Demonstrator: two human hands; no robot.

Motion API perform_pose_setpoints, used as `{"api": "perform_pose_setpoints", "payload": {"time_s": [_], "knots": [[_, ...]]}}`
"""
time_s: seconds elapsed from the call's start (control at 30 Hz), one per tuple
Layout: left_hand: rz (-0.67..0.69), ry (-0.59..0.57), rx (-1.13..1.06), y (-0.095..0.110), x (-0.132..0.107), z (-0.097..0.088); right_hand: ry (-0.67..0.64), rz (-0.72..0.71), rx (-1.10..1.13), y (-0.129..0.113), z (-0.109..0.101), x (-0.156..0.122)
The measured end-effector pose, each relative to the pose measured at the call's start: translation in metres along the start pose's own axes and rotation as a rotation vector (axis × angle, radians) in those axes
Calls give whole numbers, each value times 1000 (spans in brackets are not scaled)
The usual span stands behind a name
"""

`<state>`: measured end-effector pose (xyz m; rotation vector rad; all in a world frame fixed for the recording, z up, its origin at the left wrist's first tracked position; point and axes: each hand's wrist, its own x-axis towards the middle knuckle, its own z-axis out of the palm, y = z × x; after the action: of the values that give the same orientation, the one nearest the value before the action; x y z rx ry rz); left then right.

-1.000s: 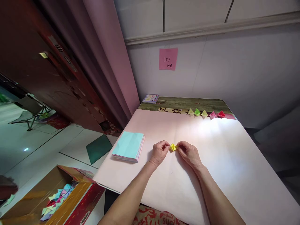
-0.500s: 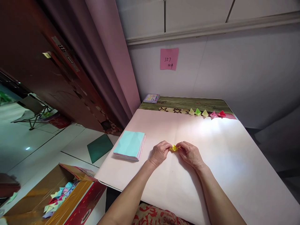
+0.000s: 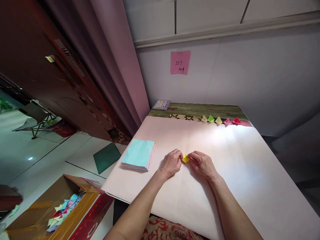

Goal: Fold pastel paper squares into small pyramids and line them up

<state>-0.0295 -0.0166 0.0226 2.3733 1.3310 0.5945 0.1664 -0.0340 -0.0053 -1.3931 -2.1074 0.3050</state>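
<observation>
A small yellow folded paper boat is between my two hands, low over the middle of the table. My left hand pinches its left end between thumb and fingers. The right end is pinched by my right hand. My fingertips cover both ends, so only the middle of the folded paper shows. To the left of my left hand lies a stack of square paper, light blue on top with pink sheets below.
Several folded paper boats stand in a row along the table's far edge. A stack of printed cards sits at the far left corner. On the floor at left, a cardboard box holds colourful folded papers.
My left fingers have curled further round the left end of the yellow paper, and its middle looks a little narrower between my hands. The right hand has barely moved.
</observation>
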Motion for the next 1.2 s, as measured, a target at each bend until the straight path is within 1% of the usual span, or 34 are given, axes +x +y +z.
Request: {"api": "perform_pose_setpoints", "payload": {"time_s": [0.17, 0.37, 0.5, 0.63, 0.8, 0.9, 1.0, 1.1, 1.2], "knots": [[-51, -13, 24, 7, 3, -2, -5, 3, -39, 0, 1, 0], [-180, -46, 71, 10, 9, 1, 7, -17, -70, 1, 4, 0], [-243, -93, 79, 14, 14, -2, -9, -4, -88, -3, 0, 0], [-272, -128, 85, 20, 18, -4, -36, 20, -93, -8, -4, 0], [-297, -154, 143, 23, 20, -1, -17, 145, -167, -11, -1, -1], [-301, -188, 191, 26, 23, 1, -43, 211, -214, -17, 1, 0], [-308, -237, 230, 33, 27, -1, -128, 322, -284, -28, -2, 4], [-312, -260, 260, 40, 32, -3, -235, 435, -350, -40, -8, 14], [-322, -273, 277, 45, 36, -5, -288, 507, -374, -49, -12, 23]]}}
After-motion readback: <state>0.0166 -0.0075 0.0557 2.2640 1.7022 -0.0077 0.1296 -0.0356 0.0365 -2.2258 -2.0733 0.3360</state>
